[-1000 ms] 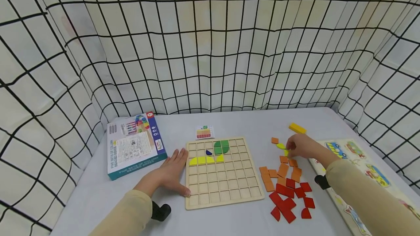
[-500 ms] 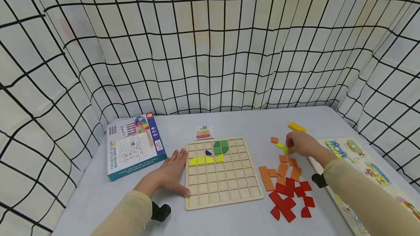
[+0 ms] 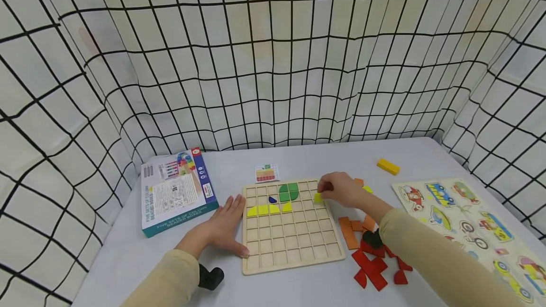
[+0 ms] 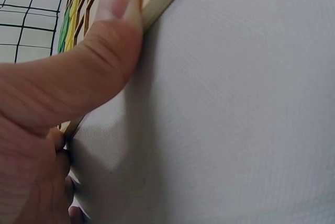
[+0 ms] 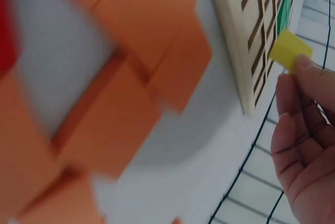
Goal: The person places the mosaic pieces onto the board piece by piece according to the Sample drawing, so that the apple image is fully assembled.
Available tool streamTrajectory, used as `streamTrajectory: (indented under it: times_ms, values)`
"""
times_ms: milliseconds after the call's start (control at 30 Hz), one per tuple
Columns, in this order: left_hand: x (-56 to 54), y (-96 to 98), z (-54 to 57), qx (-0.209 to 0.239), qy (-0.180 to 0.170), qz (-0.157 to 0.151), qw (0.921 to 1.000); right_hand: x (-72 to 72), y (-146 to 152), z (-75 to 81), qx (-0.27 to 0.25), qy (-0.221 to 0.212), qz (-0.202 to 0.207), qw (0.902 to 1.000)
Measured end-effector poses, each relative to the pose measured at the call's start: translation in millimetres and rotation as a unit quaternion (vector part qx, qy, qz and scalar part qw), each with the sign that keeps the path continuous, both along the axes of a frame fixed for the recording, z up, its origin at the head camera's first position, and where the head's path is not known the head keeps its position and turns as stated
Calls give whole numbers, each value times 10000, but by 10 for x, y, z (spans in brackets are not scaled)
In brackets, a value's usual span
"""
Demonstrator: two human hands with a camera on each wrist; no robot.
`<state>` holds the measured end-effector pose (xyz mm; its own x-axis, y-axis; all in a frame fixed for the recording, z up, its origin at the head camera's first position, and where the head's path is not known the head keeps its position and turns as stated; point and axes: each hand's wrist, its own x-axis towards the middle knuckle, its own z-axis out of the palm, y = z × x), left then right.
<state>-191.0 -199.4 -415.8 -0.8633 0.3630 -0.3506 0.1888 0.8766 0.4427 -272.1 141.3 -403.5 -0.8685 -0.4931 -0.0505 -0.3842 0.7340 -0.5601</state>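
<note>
A wooden grid board [image 3: 294, 240] lies on the table, with yellow pieces [image 3: 263, 209], green pieces [image 3: 288, 192] and a small dark blue piece [image 3: 272, 199] in its upper cells. My left hand [image 3: 223, 227] rests along the board's left side, fingers straight; in the left wrist view the thumb [image 4: 112, 30] lies on the board's edge. My right hand [image 3: 341, 188] pinches a small yellow square tile [image 5: 291, 50] between thumb and fingertips, over the board's upper right edge.
A small pattern card [image 3: 266, 173] lies behind the board. Orange pieces [image 3: 348, 233] and red pieces [image 3: 370, 269] are scattered to the right, near a picture puzzle board [image 3: 458, 221]. A yellow block [image 3: 388, 166] lies farther back, a box [image 3: 177, 191] at left.
My right hand has moved left from the loose pieces to the board's right edge, carrying a yellow square tile. My left hand has stayed at the board's left side.
</note>
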Motion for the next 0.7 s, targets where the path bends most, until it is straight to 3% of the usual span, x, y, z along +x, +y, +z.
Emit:
streamTrajectory:
  times_ms: [133, 300, 700]
  values:
    - [6, 1, -13, -4, 3, 30, 10000, 5, -257, -50, -219, -152, 117, 9996]
    - [1, -12, -20, -33, 14, -2, 10000, 28, -463, -78, -131, -237, 210, 9994]
    - [12, -27, -11, -73, -6, 11, 10000, 61, -604, -123, 265, 50, 172, 9995]
